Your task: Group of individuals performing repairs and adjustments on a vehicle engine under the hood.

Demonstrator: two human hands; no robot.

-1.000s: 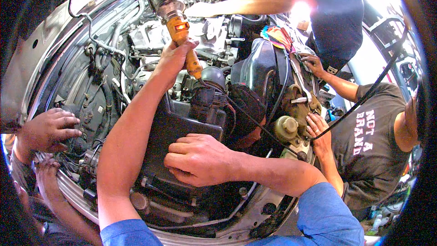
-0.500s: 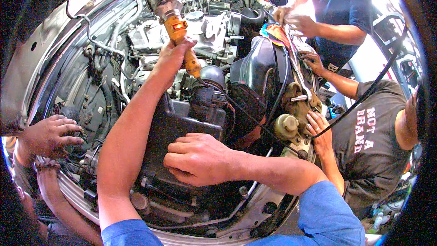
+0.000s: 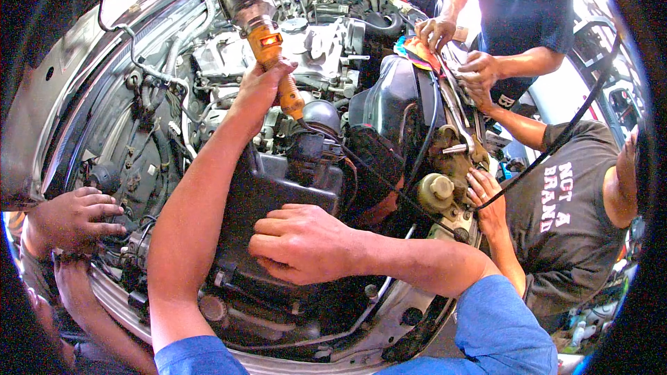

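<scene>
My left hand (image 3: 267, 87) is wrapped round the orange handle of a work light (image 3: 269, 45), with its dark hood pointing to the far left over the engine (image 3: 309, 45). A black cord (image 3: 379, 173) runs from the handle's lower end toward the right. My right hand (image 3: 302, 242) is curled into a loose fist over a black plastic box (image 3: 288, 177) in the engine bay, and nothing shows in its fingers. Whether that hand touches the box, I cannot tell. Beyond the box is a round black air duct (image 3: 321, 117).
At the left, another person's hand (image 3: 76, 219) reaches over the bay's edge. On the right, a person in a dark shirt (image 3: 570, 215) leans in, a hand (image 3: 486, 198) beside a pale reservoir (image 3: 435, 191). Behind, a co-worker's hand (image 3: 436, 31) is at a colourful cloth (image 3: 419, 50).
At the far right, the co-worker's hands have moved apart, one at the cloth and one lower. The left-side person's hand has shifted slightly. My hands and the work light have barely moved.
</scene>
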